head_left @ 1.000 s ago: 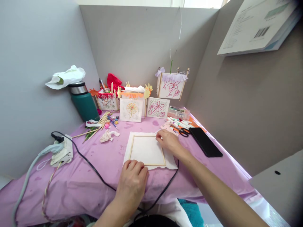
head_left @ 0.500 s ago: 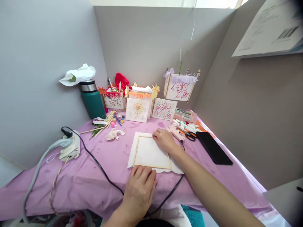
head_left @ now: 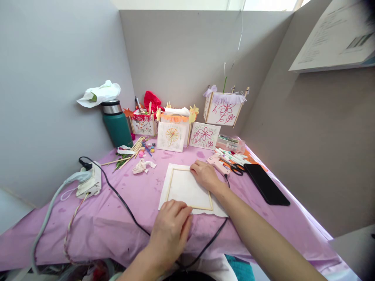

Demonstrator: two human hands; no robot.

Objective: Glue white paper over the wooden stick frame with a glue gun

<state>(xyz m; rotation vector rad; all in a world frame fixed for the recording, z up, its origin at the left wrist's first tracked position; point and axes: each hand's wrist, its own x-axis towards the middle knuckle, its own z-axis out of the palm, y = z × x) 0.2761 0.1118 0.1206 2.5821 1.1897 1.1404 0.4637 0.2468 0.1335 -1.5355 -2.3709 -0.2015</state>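
Observation:
A square frame of thin wooden sticks lies on a white paper sheet on the purple table cover. My left hand rests at the frame's near edge, fingers curled down onto the paper. At the far right corner of the frame lies my right hand, its fingers bent and pressing on the sticks. Neither hand lifts anything.
Decorated paper lanterns and panels stand at the back, beside a green flask. Loose sticks, crumpled paper, markers, scissors, a glue gun and a black phone lie around. A power strip and black cable sit left.
The camera has shifted, so the scene sits further right. My left hand stays at the frame's near edge and has slid slightly back; my right hand stays on the far right corner.

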